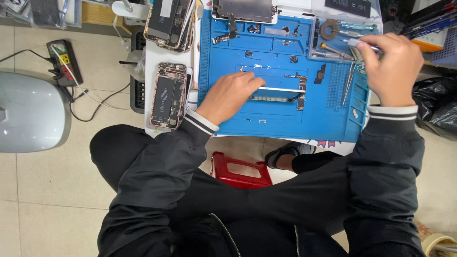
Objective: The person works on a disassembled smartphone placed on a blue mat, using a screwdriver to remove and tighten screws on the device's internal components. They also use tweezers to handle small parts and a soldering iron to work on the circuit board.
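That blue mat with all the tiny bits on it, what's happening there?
A person sits at a blue mat strewn with small phone parts. The left hand presses on a thin metal strip in the middle of the mat. The right hand holds a slim silver tool over the clear tray of screwdrivers at the mat's right corner. An opened phone lies left of the mat, with more opened phones stacked above it.

**Repair mat and what lies around it**

On the surface, the repair mat (285,121) carries a phone frame (278,93) at its middle. An opened phone (167,96) lies left of the mat; a tool tray (333,43) sits at its far right corner. Tweezers (348,83) lie right of the frame.
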